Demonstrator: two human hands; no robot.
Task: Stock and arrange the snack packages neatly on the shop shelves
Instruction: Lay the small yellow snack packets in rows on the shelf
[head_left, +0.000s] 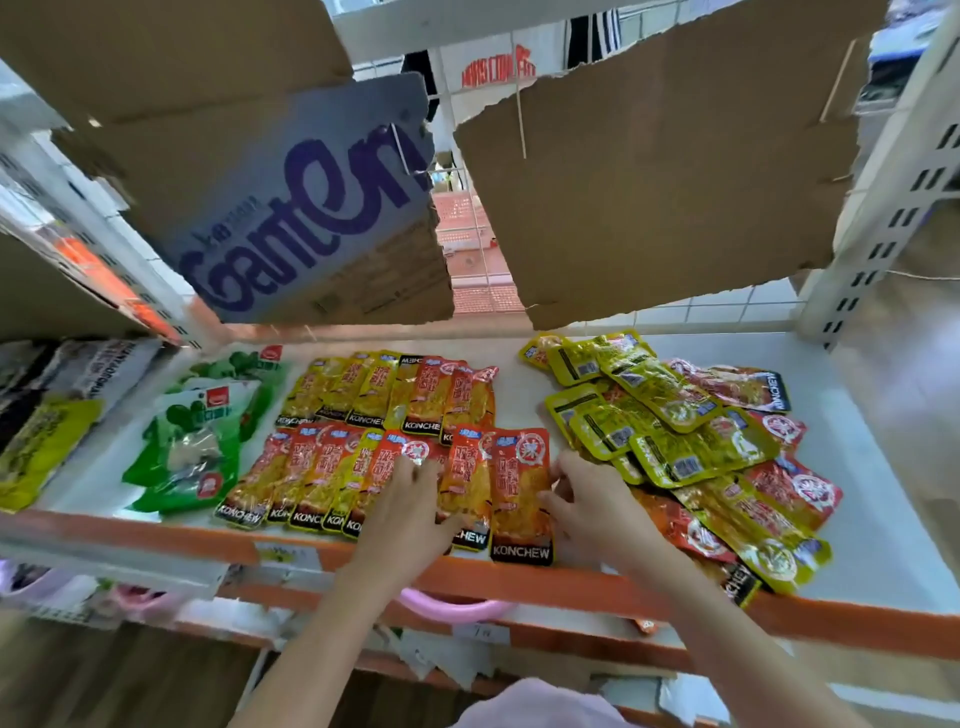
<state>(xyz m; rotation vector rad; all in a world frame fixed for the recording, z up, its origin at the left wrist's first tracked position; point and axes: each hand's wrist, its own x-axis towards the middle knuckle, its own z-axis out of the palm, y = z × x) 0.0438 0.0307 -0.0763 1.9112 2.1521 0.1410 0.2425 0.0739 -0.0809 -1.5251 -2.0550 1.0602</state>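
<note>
Here the rightmost orange packet (521, 493) lies between left hand (410, 506) and right hand (592, 512).

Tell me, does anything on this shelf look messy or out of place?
Yes. The yellow and red packets on the right lie in a loose heap, overlapping at all angles, unlike the tidy rows beside them. One packet overhangs the shelf's orange edge.

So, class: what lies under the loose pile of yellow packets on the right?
Under the yellow packets, red packets stick out along the right and front edges. Anything beneath the pile's middle is covered.
</note>
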